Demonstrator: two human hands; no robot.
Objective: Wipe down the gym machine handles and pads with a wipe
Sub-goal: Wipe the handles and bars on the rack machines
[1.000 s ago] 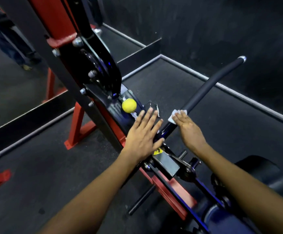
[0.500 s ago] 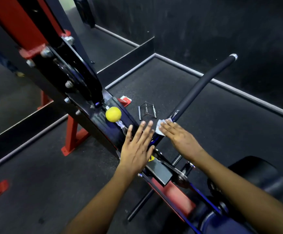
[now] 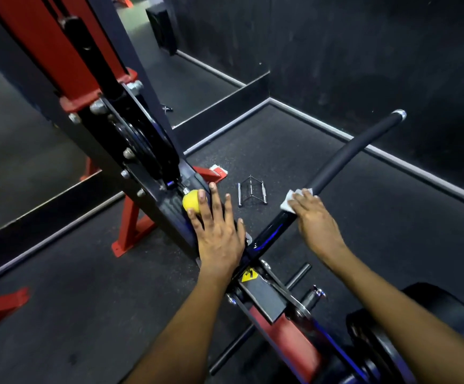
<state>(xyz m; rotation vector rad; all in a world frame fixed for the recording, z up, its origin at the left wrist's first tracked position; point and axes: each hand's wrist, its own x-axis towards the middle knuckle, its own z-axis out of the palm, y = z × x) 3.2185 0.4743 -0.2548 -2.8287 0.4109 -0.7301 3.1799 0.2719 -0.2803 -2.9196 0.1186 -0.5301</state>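
At centre frame, the left hand (image 3: 219, 231) is lying flat with fingers spread on the black machine arm (image 3: 169, 209), touching the yellow ball (image 3: 191, 200). Right of centre, the right hand (image 3: 318, 221) is pressing the white wipe (image 3: 288, 203) onto the black handle bar (image 3: 344, 159), fingers extended.

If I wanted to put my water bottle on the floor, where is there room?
The black floor right of the long handle bar is bare out to the grey edge strip. The floor below the red foot is bare too. It is crowded between the machine and the bar, where the metal cable handle lies, near both hands.
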